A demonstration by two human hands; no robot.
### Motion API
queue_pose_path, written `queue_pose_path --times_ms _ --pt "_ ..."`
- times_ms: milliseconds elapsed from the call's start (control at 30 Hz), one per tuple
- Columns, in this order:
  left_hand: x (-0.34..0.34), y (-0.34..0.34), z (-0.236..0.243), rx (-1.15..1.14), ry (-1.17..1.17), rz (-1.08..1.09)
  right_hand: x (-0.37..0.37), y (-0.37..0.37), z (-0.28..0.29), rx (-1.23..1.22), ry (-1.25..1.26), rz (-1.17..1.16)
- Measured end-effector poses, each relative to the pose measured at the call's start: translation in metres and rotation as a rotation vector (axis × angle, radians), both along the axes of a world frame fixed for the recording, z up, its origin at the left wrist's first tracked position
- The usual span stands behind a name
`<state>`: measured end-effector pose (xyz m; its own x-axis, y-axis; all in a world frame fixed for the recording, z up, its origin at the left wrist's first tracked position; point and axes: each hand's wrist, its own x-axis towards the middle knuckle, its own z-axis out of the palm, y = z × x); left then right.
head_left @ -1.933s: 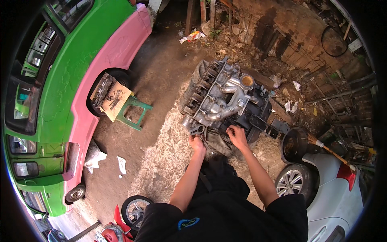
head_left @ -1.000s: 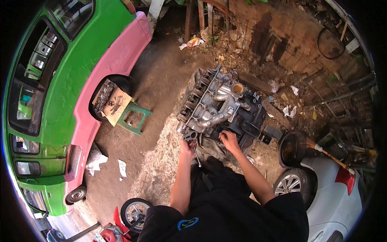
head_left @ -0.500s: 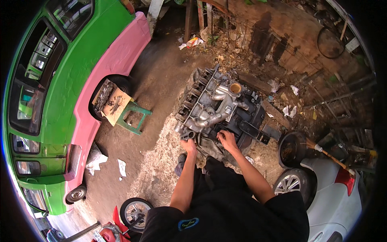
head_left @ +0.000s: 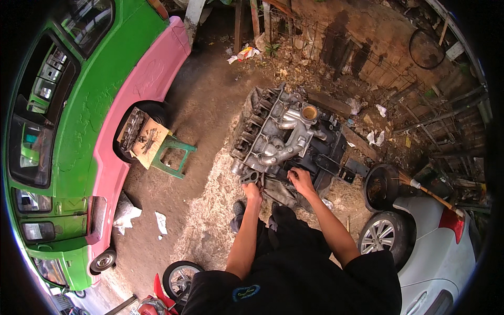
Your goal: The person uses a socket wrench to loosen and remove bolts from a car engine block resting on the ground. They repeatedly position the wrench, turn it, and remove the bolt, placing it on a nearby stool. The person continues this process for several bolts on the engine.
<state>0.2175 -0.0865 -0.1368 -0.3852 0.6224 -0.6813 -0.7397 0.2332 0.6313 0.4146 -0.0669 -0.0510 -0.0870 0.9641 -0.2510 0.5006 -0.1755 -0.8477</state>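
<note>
A car engine (head_left: 281, 149) with a silver intake manifold sits on the ground in front of me. At its near left corner my left hand (head_left: 253, 191) is closed on a grey metal piece with a round hole (head_left: 249, 177). I cannot tell whether this piece is fixed to the engine. My right hand (head_left: 300, 180) is at the near side, beside the dark engine parts, its fingers curled together; what they hold, if anything, is hidden. A crumpled grey cloth-like sheet (head_left: 279, 191) hangs between the two hands.
Left of the engine, a green stool (head_left: 181, 155) carries cardboard and metal parts by a green and pink van (head_left: 134, 84). At right are a black tub (head_left: 380, 178) and a white car (head_left: 438, 247). A motorcycle wheel (head_left: 180, 281) is at the lower left.
The view has shifted slightly. My right hand's fingers have moved a little at the engine's near side. My left hand stays at the grey metal piece.
</note>
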Motion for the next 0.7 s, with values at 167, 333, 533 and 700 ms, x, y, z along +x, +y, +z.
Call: queue_pose_path --times_ms 167,333,533,700 --pt "0.003 -0.005 -0.010 0.105 0.407 0.003 -0.001 0.001 0.002 -0.050 -0.003 -0.015" --pt "0.015 -0.001 0.001 0.087 0.531 0.127 0.000 0.001 -0.003 -0.007 0.006 -0.004" --pt "0.006 0.001 0.012 0.074 0.341 0.053 0.001 -0.002 -0.004 0.024 -0.051 0.042" --pt "-0.007 -0.001 0.016 0.065 0.236 -0.078 -0.019 -0.016 0.012 0.305 -0.144 0.072"
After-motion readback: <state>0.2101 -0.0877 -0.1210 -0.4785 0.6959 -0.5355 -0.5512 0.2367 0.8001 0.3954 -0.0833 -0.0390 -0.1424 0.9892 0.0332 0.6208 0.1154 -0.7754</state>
